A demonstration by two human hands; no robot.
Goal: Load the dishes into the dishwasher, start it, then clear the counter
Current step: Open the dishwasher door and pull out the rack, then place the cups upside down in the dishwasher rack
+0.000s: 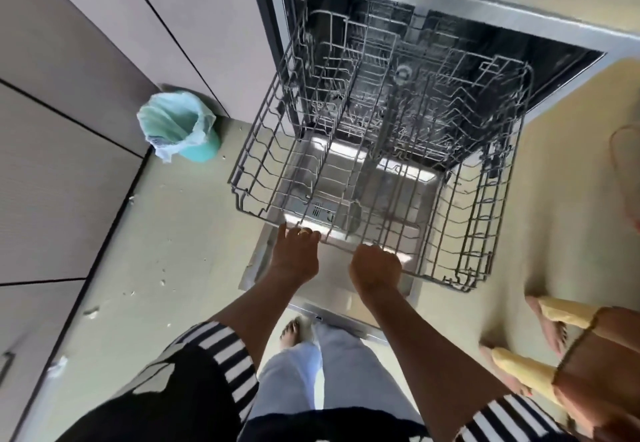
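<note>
Single head-worn view, steeply downward, close above the open dishwasher (398,112).

Bare rack (346,171) open above; second person (595,355) crowds right.

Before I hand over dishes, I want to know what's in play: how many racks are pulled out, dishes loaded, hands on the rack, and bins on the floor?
Racks pulled out: 1, the upper rack
Dishes loaded: 0
Hands on the rack: 2, left hand and right hand
Bins: 1, the teal bin
Total: 4

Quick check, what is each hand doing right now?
Left hand: fingers curled over the front rail of the upper rack, gripping it.
Right hand: closed in a fist around the same front rail.
</note>
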